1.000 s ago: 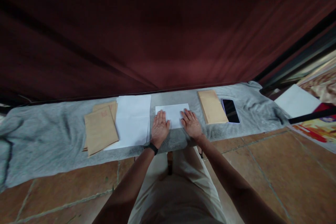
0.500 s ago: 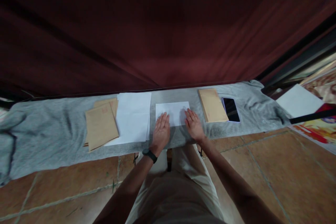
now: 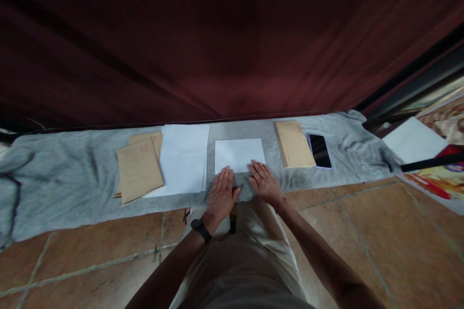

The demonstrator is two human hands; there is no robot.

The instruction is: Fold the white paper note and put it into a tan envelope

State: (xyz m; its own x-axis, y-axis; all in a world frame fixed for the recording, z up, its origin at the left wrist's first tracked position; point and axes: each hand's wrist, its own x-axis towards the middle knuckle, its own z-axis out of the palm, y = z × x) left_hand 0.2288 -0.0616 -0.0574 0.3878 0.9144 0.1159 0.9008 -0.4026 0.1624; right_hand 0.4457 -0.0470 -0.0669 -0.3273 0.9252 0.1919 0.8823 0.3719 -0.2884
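A white sheet of paper (image 3: 238, 153), about half the size of the sheets beside it, lies flat on the grey cloth (image 3: 90, 215) in front of me. My left hand (image 3: 221, 193) rests palm down at its near left corner, fingers stretched out. At the near right corner, my right hand (image 3: 265, 182) lies flat with its fingertips over the paper's edge. Neither hand grips anything. Left of the paper is a stack of larger white sheets (image 3: 184, 159). To its right sits a stack of brown envelopes (image 3: 294, 145).
More brown envelopes (image 3: 139, 171) overlap the large sheets' left side. A phone (image 3: 319, 150) touches the right envelope stack. A dark red curtain (image 3: 232, 58) hangs behind the cloth-covered surface. A white panel (image 3: 415, 140) and a black bar (image 3: 433, 161) are at the far right.
Both hands have slid back toward me, from lying over the white paper to its near edge. My left thumb now sticks out to the side. The paper stays about where it was.
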